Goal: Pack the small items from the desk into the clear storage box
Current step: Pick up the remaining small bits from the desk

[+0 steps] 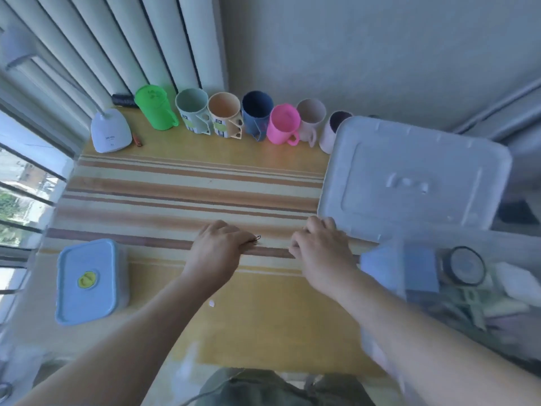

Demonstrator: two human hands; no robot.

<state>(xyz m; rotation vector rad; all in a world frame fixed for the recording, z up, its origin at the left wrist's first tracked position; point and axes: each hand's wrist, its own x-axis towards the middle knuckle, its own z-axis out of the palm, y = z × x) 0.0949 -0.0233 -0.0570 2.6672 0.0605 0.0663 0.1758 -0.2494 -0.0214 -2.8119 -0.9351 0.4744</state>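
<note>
My left hand (218, 244) hovers low over the striped desk mat (181, 194) and pinches a small dark wire clip (255, 239) that sticks out from its fingertips. My right hand (320, 244) is just to its right, fingers curled down against the mat at the corner of the box lid; whether it holds anything is hidden. The clear storage box (456, 288) stands open at the right, holding a round black-rimmed jar, blue and white packets and other small items. Its translucent lid (409, 177) lies tilted behind it.
A row of cups lines the back of the desk, among them a green jug (153, 108) and a pink mug (283, 127). A white lamp base (109, 133) stands back left. A blue lidded container (89, 281) sits near the left edge.
</note>
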